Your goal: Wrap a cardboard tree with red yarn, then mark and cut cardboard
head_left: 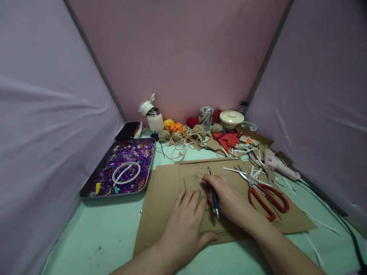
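One table carries the cardboard; on its right part lie scissors. The left hand rests flat on the cardboard, fingers a little spread, gripping nothing; the right hand is half curled around a blue pen, and a small clear piece is at its fingertips

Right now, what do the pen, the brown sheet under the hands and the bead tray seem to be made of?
Pen: probably glossy plastic, going by the dark blue barrel's highlights; its silvery end may be metal.
Brown sheet: likely cardboard, matte, with stiff-looking edges.
Bead tray: perhaps metal with a satin finish, since its thin grey rim catches light, though plastic is possible.
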Demonstrator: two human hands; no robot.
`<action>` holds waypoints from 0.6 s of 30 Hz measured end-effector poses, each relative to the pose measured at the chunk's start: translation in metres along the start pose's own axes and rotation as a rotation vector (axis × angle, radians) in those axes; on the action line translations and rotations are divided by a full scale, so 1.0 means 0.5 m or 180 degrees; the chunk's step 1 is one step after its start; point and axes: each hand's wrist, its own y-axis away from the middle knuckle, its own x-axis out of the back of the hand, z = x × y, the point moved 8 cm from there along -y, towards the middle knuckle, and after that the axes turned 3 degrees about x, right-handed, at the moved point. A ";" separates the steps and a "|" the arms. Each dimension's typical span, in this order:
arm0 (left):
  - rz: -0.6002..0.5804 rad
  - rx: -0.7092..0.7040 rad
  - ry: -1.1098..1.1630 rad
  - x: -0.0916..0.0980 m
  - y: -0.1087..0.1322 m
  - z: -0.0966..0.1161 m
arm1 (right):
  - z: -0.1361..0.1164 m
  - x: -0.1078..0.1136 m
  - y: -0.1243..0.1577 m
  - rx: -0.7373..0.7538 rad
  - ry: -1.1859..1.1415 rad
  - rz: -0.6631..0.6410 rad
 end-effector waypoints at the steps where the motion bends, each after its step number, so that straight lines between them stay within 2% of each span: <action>1: -0.0004 -0.0011 -0.0019 -0.001 0.000 -0.001 | 0.000 0.000 0.000 0.0016 -0.0025 0.0008; 11: -0.0013 0.0056 -0.0022 0.015 -0.001 -0.004 | -0.014 -0.010 0.009 -0.0035 0.0031 -0.0288; 18: 0.0035 0.0080 0.0077 0.018 -0.001 -0.009 | -0.026 -0.011 0.007 0.0004 -0.0031 -0.0215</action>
